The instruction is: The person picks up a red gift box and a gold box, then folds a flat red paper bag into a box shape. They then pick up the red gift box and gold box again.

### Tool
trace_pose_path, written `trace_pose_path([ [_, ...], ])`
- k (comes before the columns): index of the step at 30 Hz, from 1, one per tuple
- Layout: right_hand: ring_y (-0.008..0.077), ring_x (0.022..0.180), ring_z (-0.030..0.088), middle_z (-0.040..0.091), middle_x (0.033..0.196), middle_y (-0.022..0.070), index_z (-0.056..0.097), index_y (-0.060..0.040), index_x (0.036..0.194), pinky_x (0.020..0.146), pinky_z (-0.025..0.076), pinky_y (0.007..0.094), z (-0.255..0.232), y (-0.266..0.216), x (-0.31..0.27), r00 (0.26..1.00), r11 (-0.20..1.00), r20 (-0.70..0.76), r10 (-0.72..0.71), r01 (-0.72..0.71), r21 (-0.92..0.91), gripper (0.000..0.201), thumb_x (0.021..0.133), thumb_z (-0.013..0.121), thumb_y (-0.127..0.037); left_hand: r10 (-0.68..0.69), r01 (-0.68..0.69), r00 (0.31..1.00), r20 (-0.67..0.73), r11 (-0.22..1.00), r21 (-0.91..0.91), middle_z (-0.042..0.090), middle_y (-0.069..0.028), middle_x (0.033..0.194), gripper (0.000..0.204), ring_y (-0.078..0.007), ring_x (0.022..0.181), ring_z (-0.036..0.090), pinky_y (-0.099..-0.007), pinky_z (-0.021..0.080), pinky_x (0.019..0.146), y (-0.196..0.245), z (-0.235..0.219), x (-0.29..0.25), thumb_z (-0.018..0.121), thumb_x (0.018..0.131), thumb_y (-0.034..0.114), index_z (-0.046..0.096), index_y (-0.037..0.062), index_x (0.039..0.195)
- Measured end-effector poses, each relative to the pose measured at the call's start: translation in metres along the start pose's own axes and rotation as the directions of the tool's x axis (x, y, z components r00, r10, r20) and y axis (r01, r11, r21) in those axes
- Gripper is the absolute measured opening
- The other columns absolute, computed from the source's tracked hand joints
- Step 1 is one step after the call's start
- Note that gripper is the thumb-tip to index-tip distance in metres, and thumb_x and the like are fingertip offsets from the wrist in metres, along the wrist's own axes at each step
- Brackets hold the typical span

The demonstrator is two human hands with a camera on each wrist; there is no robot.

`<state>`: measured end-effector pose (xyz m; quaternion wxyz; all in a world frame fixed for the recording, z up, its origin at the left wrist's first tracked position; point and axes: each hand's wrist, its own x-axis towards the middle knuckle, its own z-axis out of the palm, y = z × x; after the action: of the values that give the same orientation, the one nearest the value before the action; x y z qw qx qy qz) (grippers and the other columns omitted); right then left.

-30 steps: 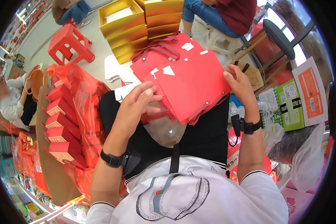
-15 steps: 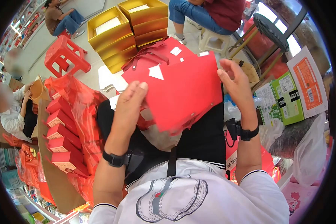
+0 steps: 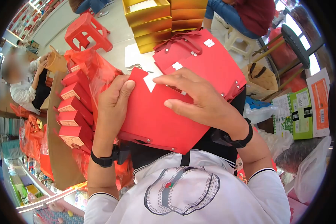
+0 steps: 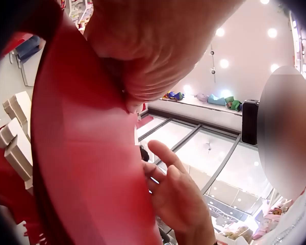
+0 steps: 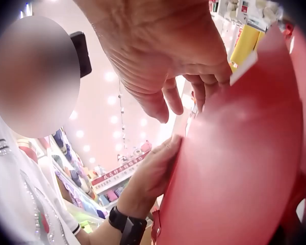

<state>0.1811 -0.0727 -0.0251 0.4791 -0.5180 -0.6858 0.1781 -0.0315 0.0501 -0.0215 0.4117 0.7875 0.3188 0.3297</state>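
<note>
A flat red gift bag [image 3: 160, 119] with metal studs along its near edge lies tilted over the lap. My left hand [image 3: 115, 98] pinches its left edge, thumb on top. Over its upper part, my right hand [image 3: 199, 98] has its fingers and thumb spread apart, fingertips near a white patch [image 3: 151, 81]. In the right wrist view those fingers [image 5: 160, 108] hang close to the bag's edge. Beyond it, a pile of similar red bags [image 3: 216, 63] with straps and studs lies against the stacked gold boxes.
Gold boxes [image 3: 149, 18] stand stacked ahead, with white pieces [image 3: 136, 56] on the floor before them. A row of red boxes [image 3: 76, 115] in red plastic is on the left, a red stool [image 3: 87, 31] behind. At right are a paper bag [image 3: 261, 80] and a green carton [image 3: 301, 112].
The top red bag has come off the pile, toward the body and to the left, and turned. My left hand has taken its edge; my right hand has moved left over it.
</note>
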Motion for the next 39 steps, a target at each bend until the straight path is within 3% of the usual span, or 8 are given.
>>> trace_pose_path([
  [11,0.0249,0.083,0.063,0.06,0.097,0.0104,0.071,-0.0053,0.117,0.074,0.052,0.037,0.003,-0.008,0.022,0.994,0.982,0.082,0.069,-0.054,-0.179,0.028,0.09,0.076,-0.014,0.317,-0.294,0.948,-0.035,0.911,0.288,0.069,-0.0149,0.09,0.023,-0.0299,0.076,0.065,-0.0328,0.053,0.071,-0.004,-0.014,0.004,0.064,0.105,0.021,0.068,0.001,0.114],
  [18,0.0201,0.079,0.06,0.057,0.094,0.0081,0.071,-0.0053,0.112,0.069,0.05,0.0329,0.008,-0.013,0.024,0.993,0.965,0.116,0.029,0.002,-0.263,0.023,0.09,0.075,-0.012,0.195,-0.239,0.968,0.155,0.903,0.357,0.064,-0.0138,0.088,0.026,-0.0218,0.076,0.062,-0.0305,0.051,0.072,0.002,-0.031,0.003,0.062,0.106,0.024,0.066,-0.0009,0.114],
  [23,0.0166,0.076,0.061,0.06,0.088,0.0075,0.068,-0.0013,0.103,0.065,0.049,0.0307,0.011,-0.011,0.021,0.946,0.984,0.278,0.167,-0.144,-0.104,0.018,0.091,0.075,-0.012,0.121,-0.174,0.974,0.193,0.941,0.289,0.068,-0.0168,0.085,0.022,-0.034,0.075,0.067,-0.0379,0.053,0.069,-0.001,-0.024,-0.004,0.066,0.102,0.025,0.067,0.0024,0.105],
  [27,0.0116,0.08,0.064,0.066,0.09,0.0086,0.066,0.0006,0.108,0.067,0.052,0.0281,0.02,-0.015,0.006,0.863,0.87,0.366,0.348,-0.443,0.217,0.022,0.093,0.074,-0.013,0.237,-0.284,0.956,0.17,0.888,0.362,0.067,-0.0121,0.083,0.021,-0.0274,0.069,0.064,-0.0332,0.051,0.063,-0.005,-0.028,-0.016,0.067,0.103,0.022,0.065,0.001,0.1],
  [30,0.0126,0.082,0.067,0.069,0.095,0.0103,0.065,0.0014,0.114,0.07,0.054,0.0289,0.02,-0.024,-0.005,0.799,0.834,0.466,0.38,-0.514,0.2,0.026,0.095,0.073,-0.013,0.292,-0.311,0.95,0.111,0.86,0.404,0.068,-0.0121,0.082,0.017,-0.0299,0.068,0.068,-0.0357,0.052,0.059,-0.003,-0.03,-0.033,0.071,0.098,0.02,0.066,0.0032,0.098],
  [34,0.0339,0.078,0.067,0.067,0.084,0.0162,0.063,-0.0018,0.111,0.072,0.053,0.0398,0.049,-0.016,-0.03,0.896,0.908,0.394,0.207,-0.326,0.263,0.026,0.094,0.071,-0.019,0.376,-0.361,0.925,0.062,0.812,0.459,0.069,-0.01,0.082,0.016,-0.0284,0.065,0.067,-0.0344,0.052,0.057,-0.018,-0.03,-0.052,0.073,0.096,0.018,0.066,0.004,0.1],
  [37,0.0356,0.079,0.064,0.065,0.087,0.017,0.061,0.0004,0.105,0.074,0.051,0.0435,0.046,-0.022,-0.026,0.714,0.866,0.626,0.314,-0.485,0.119,0.023,0.093,0.069,-0.018,0.367,-0.342,0.929,0.05,0.796,0.5,0.071,-0.0081,0.088,0.02,-0.0274,0.073,0.069,-0.0359,0.054,0.063,-0.022,-0.034,-0.063,0.075,0.094,0.018,0.067,0.0053,0.106],
  [39,0.0371,0.081,0.062,0.063,0.089,0.0181,0.059,0.0019,0.1,0.074,0.049,0.0452,0.056,-0.015,-0.033,0.791,0.911,0.574,0.209,-0.371,0.179,0.022,0.093,0.068,-0.016,0.369,-0.337,0.928,0.05,0.774,0.537,0.071,-0.0083,0.099,0.027,-0.0281,0.085,0.069,-0.0392,0.054,0.072,-0.024,-0.034,-0.069,0.076,0.092,0.019,0.068,0.0062,0.115],
])
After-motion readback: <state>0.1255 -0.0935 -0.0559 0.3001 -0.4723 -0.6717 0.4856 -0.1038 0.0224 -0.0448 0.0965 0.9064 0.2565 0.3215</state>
